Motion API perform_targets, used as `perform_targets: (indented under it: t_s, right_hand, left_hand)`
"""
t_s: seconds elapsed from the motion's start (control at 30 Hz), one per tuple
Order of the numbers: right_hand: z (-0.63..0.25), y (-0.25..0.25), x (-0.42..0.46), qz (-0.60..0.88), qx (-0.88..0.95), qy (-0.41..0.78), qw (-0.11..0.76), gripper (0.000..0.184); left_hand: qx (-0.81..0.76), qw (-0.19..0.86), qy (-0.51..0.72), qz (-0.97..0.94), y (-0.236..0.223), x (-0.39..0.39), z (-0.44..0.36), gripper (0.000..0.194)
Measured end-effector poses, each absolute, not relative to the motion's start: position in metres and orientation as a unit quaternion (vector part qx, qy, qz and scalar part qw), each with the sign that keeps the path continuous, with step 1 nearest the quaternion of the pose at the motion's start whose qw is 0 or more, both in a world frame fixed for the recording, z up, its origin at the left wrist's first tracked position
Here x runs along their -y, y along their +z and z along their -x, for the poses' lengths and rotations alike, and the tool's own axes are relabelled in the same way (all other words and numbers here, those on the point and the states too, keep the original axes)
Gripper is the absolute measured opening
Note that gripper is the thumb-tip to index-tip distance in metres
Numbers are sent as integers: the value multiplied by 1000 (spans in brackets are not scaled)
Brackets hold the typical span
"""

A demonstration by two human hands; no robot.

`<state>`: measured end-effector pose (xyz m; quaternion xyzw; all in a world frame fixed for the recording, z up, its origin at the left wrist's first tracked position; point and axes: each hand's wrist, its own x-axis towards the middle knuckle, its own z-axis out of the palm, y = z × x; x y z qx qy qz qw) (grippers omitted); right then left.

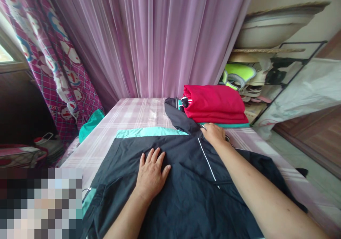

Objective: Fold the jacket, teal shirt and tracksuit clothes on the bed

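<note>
A dark navy jacket [186, 189] with a teal band and a thin white stripe lies spread on the table [128, 114]. My left hand [151, 171] rests flat on the jacket's middle, fingers spread. My right hand [214, 133] reaches to the jacket's far edge near the collar, fingers curled down onto the fabric. What the fingers pinch is hidden. The jacket's hood [178, 118] stretches away toward a folded pile.
A folded red garment [215, 103] lies on a teal one at the table's far right. Purple curtains [149, 36] hang behind. A shoe rack [255, 79] stands to the right. A teal cloth [89, 125] hangs off the table's left side.
</note>
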<state>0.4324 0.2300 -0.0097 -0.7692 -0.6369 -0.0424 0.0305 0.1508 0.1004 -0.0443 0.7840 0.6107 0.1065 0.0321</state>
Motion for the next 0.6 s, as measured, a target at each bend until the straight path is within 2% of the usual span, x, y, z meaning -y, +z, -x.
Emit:
perform_targets:
  t_s: [0.23,0.33,0.5,0.6]
  right_hand:
    - [-401,4,-220,654,733,-118,145,29]
    - [-376,6,-222,589,794,-89,123,29]
    - [-345,7,-240,598,797,-70,54,34]
    - [-334,13,-250,523,851,-47,11,38]
  left_hand:
    - [-612,36,112,-782,-42,-101,-152,51]
    - [-613,33,121,-780,-42,-100,-152,49]
    - [-614,40,124,-778,-42,-99,-152,50]
    - [-618,43,130,-774,-43,-99,-152,51]
